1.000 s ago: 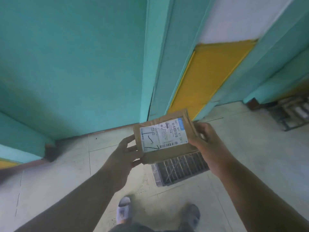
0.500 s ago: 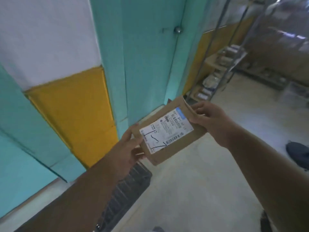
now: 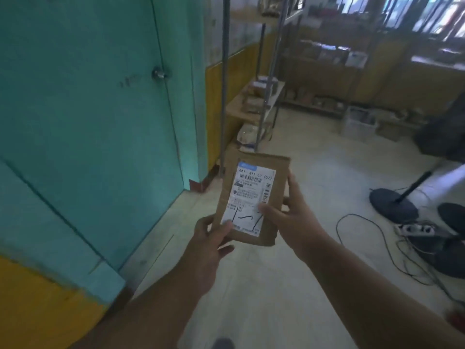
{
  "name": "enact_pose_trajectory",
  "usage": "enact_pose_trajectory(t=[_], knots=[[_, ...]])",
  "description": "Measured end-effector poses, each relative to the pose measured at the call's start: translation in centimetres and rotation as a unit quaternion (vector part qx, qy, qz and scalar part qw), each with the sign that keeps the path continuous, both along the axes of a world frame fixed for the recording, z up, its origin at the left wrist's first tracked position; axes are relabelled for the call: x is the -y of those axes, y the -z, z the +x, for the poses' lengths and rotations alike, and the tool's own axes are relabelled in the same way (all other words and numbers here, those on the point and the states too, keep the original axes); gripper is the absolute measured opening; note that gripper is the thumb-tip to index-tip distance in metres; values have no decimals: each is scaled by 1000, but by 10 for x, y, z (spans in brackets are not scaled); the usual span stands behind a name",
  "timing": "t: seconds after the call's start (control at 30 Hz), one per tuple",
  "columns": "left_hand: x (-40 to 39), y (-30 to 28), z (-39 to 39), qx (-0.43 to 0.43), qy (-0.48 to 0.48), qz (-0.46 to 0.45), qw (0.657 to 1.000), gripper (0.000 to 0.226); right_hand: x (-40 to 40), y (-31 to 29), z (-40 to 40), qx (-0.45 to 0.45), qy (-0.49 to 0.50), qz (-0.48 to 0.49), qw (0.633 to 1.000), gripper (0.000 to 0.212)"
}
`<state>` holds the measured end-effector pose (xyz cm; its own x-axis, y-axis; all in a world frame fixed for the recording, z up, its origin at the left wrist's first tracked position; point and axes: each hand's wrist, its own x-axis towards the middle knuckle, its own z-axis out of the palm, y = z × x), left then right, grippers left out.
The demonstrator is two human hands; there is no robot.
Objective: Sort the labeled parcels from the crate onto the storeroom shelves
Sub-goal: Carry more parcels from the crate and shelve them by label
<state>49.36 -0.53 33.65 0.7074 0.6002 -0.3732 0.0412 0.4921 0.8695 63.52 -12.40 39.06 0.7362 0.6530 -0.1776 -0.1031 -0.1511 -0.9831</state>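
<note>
A flat brown cardboard parcel (image 3: 275, 172) with a white printed label is held upright in front of me, label facing me. My left hand (image 3: 210, 244) grips its lower left corner, thumb on the label. My right hand (image 3: 289, 220) holds its right edge, thumb across the label's lower right. Beyond the parcel stands a metal shelf rack (image 3: 254, 107) with wooden boards carrying several small parcels. A further shelf unit (image 3: 327, 61) with boxes lines the back wall.
A teal door (image 3: 100, 117) with a round knob fills the left side, beside a yellow wall. A fan stand base (image 3: 392, 205) and trailing cables (image 3: 377, 238) lie on the floor to the right. A pale crate (image 3: 358, 123) sits near the back shelves.
My view has swung right from the door and floor grate toward the shelves. The parcel has turned from lying sideways to standing upright in both hands.
</note>
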Motion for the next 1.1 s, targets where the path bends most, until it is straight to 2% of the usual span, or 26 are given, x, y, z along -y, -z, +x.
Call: enact_pose_trajectory(t=[0.07,0.2,0.37,0.57,0.7,0.9,1.1], knots=[[-14,-5,54,-35,70,39,996,44,11,-8,45,-4,5,-10,1000,81],[-34,-20,171,-3,153,76,985,41,36,-10,132,2,9,-20,1000,70],[-27,-9,309,-4,151,116,982,35,60,16,235,7,7,-16,1000,77],[-31,-13,457,-18,146,147,978,32,54,24,397,51,24,-30,998,75],[-59,-27,537,-44,105,199,973,40,29,16,497,68,-10,-32,997,75],[-118,-24,662,-75,92,220,968,29,-35,25,634,51,-32,24,998,74],[-171,-35,820,-69,100,242,963,28,-90,20,784,46,-22,16,999,71]])
